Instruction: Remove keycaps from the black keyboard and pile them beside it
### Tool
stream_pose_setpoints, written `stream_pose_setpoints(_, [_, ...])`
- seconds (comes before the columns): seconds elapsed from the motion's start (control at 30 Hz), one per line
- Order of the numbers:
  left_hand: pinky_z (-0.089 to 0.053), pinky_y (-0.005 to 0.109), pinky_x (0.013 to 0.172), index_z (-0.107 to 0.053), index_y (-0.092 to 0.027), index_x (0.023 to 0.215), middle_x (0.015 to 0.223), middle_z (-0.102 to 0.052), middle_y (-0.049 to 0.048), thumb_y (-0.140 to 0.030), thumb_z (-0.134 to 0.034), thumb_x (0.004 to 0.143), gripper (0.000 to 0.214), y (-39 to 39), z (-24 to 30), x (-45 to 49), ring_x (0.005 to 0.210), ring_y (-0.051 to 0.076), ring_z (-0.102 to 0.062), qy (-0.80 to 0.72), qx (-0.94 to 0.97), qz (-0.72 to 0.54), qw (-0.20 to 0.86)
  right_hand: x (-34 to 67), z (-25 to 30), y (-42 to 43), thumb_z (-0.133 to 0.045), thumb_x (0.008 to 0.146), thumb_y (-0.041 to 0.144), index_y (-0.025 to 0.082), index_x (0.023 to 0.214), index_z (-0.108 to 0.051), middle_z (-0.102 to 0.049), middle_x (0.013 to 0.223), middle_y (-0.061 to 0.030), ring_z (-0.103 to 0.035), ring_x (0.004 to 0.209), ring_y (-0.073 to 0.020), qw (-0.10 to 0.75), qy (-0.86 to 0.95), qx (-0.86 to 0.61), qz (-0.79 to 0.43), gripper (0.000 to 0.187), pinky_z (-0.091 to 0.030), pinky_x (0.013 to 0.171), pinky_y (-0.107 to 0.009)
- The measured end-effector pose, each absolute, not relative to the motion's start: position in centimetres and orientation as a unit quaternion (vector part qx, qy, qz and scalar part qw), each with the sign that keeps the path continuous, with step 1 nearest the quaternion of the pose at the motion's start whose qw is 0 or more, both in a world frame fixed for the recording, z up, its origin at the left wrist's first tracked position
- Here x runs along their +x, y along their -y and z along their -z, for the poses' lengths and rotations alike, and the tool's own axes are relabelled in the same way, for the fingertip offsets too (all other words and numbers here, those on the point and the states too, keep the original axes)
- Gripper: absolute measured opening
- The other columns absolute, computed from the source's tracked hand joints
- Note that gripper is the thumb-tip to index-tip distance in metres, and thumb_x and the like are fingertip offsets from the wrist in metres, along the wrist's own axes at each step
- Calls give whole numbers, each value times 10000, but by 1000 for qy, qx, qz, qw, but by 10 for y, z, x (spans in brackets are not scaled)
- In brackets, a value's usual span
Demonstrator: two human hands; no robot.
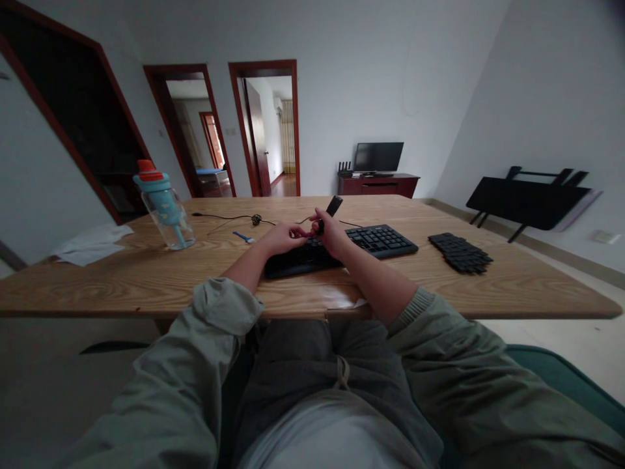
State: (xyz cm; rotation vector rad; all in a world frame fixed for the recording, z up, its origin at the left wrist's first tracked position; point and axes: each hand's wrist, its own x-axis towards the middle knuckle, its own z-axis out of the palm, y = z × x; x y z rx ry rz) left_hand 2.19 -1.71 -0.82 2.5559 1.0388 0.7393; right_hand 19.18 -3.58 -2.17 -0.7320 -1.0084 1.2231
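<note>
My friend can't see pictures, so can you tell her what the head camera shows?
A seated person's two hands meet over a black keyboard on a wooden table; the right hand holds a small black tool, and the left hand pinches something tiny beside it. A blue water bottle stands to the left, loose black keycaps lie right.

Count, centre of frame: one black keyboard (342, 251); one pile of loose black keycaps (460, 253) right of it. Left of frame: one water bottle (165, 207), one white cloth (90, 244). Upper centre: two open doorways, one monitor (378, 157).
</note>
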Motion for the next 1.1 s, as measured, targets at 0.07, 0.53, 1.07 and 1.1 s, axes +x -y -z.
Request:
stream_pose_setpoints(0.07, [-395, 264, 612, -749, -160, 937, 758, -698, 25, -449, -642, 784, 344, 18, 10, 27, 673, 163, -571, -347, 893, -247, 148, 192, 24, 34, -657, 776, 534, 185, 735, -580, -473, 532, 61, -459, 499, -91, 639, 458, -321, -529, 360, -416, 527, -225])
stream_pose_setpoints(0.53, [-451, 289, 706, -720, -148, 910, 849, -714, 50, -295, -635, 776, 217, 19, 13, 34, 753, 197, -623, -340, 907, -215, 121, 198, 23, 39, -606, 789, 401, 193, 675, -584, -562, 624, 23, -520, 618, -123, 554, 640, -418, -329, 239, -423, 629, -249])
stream_pose_setpoints(1.07, [-475, 285, 840, -737, -213, 996, 944, -744, 4, -234, -612, 768, 261, 15, 16, 31, 877, 209, -658, -299, 918, -221, 139, 217, 17, 44, -764, 691, 360, 169, 745, -674, -657, 653, -5, -557, 595, -111, 460, 749, -432, -201, 218, -424, 543, -217])
stream_pose_setpoints(1.1, [-474, 282, 839, -733, -218, 1019, 958, -745, 5, -244, -609, 777, 273, 16, 15, 31, 887, 210, -659, -298, 918, -222, 140, 218, 16, 47, -760, 697, 345, 169, 765, -681, -653, 636, 0, -552, 572, -109, 455, 748, -428, -223, 204, -424, 520, -213])
